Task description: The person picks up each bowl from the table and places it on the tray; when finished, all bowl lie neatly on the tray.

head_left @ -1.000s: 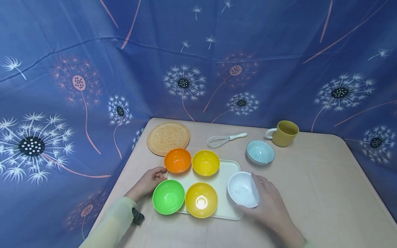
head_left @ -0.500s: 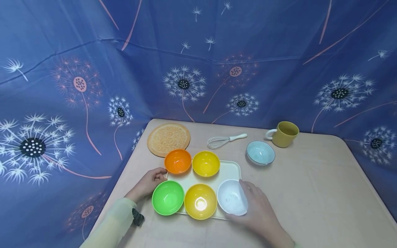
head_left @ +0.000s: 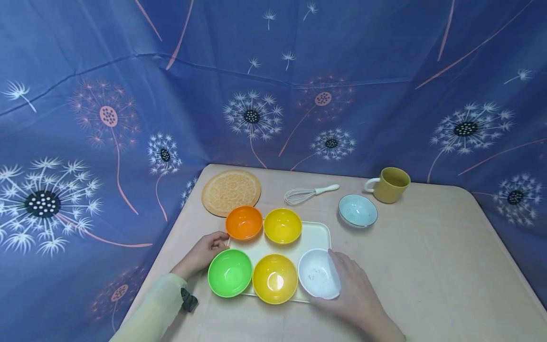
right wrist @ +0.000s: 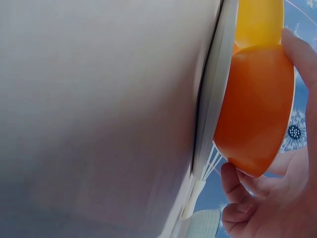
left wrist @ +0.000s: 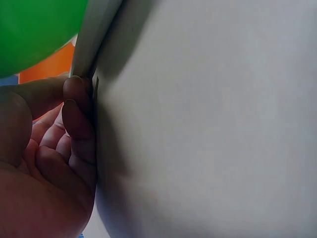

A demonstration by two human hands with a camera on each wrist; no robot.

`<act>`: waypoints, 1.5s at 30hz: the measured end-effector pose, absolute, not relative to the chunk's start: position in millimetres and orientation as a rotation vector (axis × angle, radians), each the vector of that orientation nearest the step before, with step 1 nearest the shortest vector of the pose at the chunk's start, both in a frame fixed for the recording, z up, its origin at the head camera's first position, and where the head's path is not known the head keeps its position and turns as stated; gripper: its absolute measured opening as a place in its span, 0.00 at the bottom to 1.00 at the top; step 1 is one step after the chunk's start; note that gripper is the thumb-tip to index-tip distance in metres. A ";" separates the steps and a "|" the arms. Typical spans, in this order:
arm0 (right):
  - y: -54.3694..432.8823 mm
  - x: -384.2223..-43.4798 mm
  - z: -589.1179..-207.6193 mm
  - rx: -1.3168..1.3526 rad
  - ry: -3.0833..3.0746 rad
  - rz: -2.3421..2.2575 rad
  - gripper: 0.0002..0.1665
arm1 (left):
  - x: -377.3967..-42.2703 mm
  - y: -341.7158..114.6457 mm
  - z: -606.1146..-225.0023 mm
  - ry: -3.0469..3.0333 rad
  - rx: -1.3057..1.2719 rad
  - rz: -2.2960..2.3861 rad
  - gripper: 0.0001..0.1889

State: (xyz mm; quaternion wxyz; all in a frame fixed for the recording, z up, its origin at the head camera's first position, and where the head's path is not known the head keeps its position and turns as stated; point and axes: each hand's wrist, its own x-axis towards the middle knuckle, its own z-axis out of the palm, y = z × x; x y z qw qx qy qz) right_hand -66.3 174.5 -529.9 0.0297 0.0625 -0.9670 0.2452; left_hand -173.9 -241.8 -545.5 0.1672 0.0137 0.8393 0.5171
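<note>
My right hand [head_left: 356,292] holds a bowl [head_left: 317,274], white inside, at the right front of the cream tray [head_left: 317,232]. In the right wrist view that bowl's outside [right wrist: 257,109] is orange; a thumb lies at its rim and fingertips are under its far side. At the tray's left edge my left hand [head_left: 206,251] pinches the rim, between an orange bowl [head_left: 244,222] and a green bowl [head_left: 230,273]. A yellow bowl [head_left: 283,226] stands at the back of the tray, and a deeper yellow bowl [head_left: 275,279] sits between the green and white ones.
Behind the tray lie a round tan mat [head_left: 231,192] and a whisk [head_left: 309,194] with a white handle. A light blue bowl [head_left: 358,210] and a mustard mug [head_left: 391,185] stand at the back right. A blue patterned cloth [head_left: 273,85] hangs behind the table.
The white-inside bowl has moved left and toward the front with my right hand, coming beside the deeper yellow bowl. My left hand has stayed at the tray's edge.
</note>
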 end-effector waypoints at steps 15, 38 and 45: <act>211.5 -116.2 -513.3 0.196 -2.920 0.700 0.71 | -171.9 -241.8 -544.8 2.389 0.043 1.473 0.18; 283.8 -224.8 -512.5 0.138 -2.804 0.521 0.66 | -172.8 -240.6 -548.7 2.395 0.018 1.474 0.18; 284.1 -227.3 -512.0 0.127 -2.870 0.550 0.69 | -173.8 -241.5 -548.5 2.412 0.012 1.459 0.18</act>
